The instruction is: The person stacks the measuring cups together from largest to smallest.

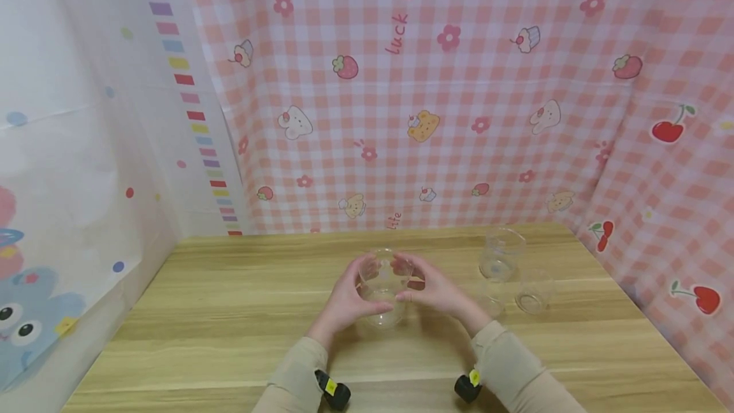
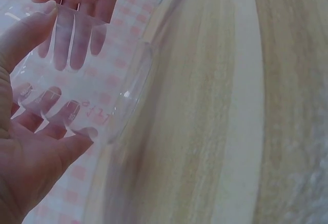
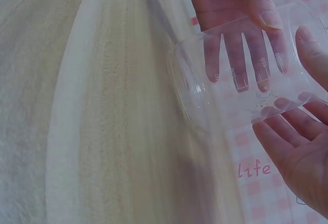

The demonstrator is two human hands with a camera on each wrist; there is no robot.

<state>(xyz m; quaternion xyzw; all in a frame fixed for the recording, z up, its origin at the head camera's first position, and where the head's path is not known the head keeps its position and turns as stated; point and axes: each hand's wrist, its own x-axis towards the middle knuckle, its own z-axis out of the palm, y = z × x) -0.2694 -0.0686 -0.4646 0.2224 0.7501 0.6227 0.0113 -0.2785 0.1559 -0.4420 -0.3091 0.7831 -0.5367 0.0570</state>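
Both hands grip a large clear beaker [image 1: 385,280] near the middle of the wooden table. My left hand [image 1: 346,295] curls round its left side, and my right hand [image 1: 432,285] round its right side, thumbs toward me. Through the transparent wall of the beaker [image 2: 115,88] the fingers show in the left wrist view. Printed measuring marks appear on the beaker [image 3: 197,88] in the right wrist view. Whether its base touches the table cannot be told.
To the right on the table [image 1: 241,317] stand a tall clear beaker [image 1: 500,253], a smaller one [image 1: 533,298] and a faint, small clear vessel [image 1: 491,306]. A pink checked cloth [image 1: 367,132] hangs behind the table; printed cloths flank it.
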